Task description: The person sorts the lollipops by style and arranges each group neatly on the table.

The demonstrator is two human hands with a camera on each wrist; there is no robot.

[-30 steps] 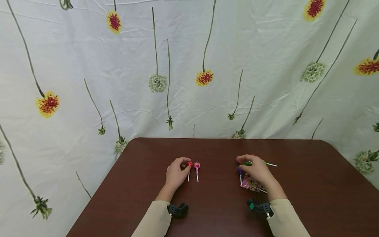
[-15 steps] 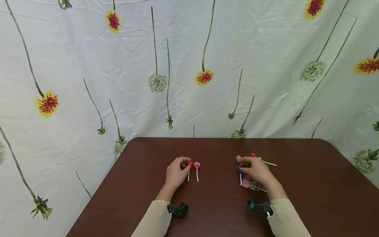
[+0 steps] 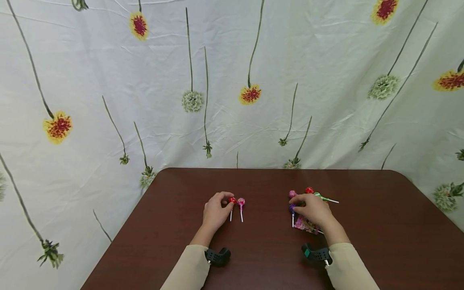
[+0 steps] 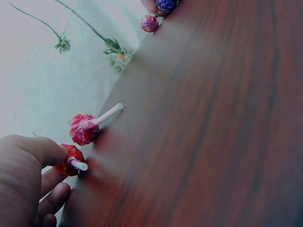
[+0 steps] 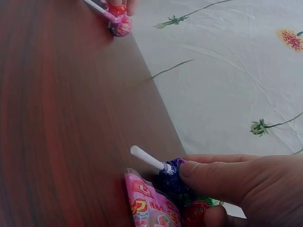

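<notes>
At the frame's lower centre, a red lollipop (image 3: 232, 199) is pinched by the left hand (image 3: 215, 212); farther right, a purple lollipop (image 3: 292, 208) is pinched by the right hand (image 3: 314, 209).

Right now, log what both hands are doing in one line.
left hand: pinches red lollipop | right hand: pinches purple lollipop | pink lollipop: beside red lollipop | pink packet: near right hand

The left grip (image 4: 26, 177) pinches a red lollipop (image 4: 73, 152) just beside a pink lollipop (image 4: 82, 129) on the reddish-brown, wood-grained surface (image 4: 199, 132).
</notes>
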